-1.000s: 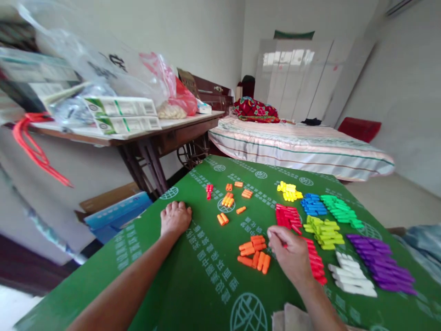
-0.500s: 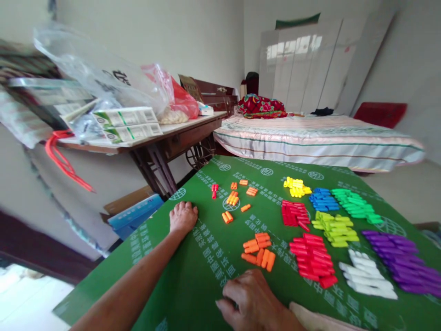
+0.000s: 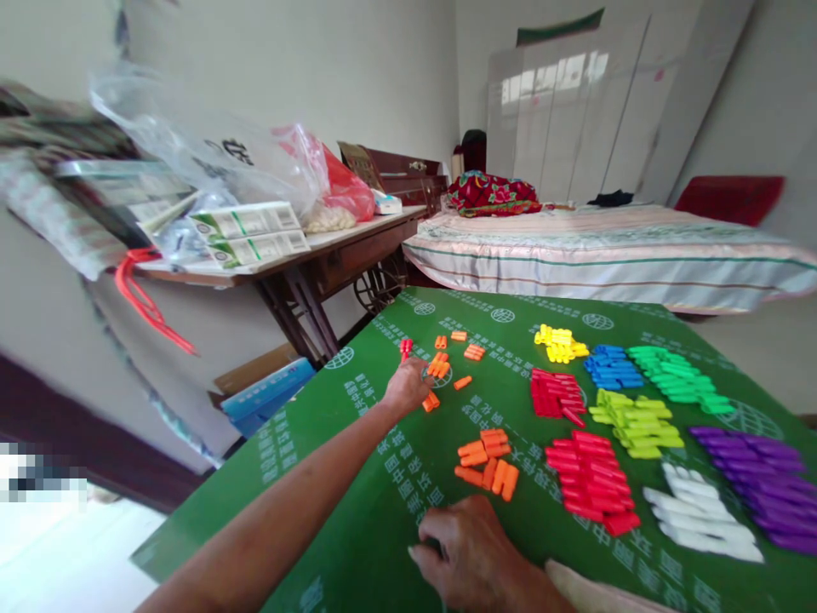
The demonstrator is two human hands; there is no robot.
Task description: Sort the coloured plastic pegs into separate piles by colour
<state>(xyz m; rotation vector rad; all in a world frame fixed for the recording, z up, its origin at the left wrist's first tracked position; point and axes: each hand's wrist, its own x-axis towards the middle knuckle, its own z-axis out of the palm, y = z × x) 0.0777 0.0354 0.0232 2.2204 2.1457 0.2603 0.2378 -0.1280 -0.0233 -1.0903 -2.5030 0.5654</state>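
Note:
My left hand reaches over the green tabletop, fingertips beside a cluster of small orange plastic tubes that look like pen caps. Its fingers are blurred, so their grip is unclear. The hand partly covers an orange pair, and small red tubes lie just beyond it. Near the front edge my right hand rests with curled fingers, a gap by the thumb and nothing visible in it. Just past its knuckles is a larger group of orange tubes.
On the right lie groups of red, yellow, blue, green, lime, white and purple tubes. A cluttered sewing table stands at the left, a bed behind.
My left hand has moved right and forward from the table's left side to the small orange tubes. My right hand stays in place. The view has shifted slightly.

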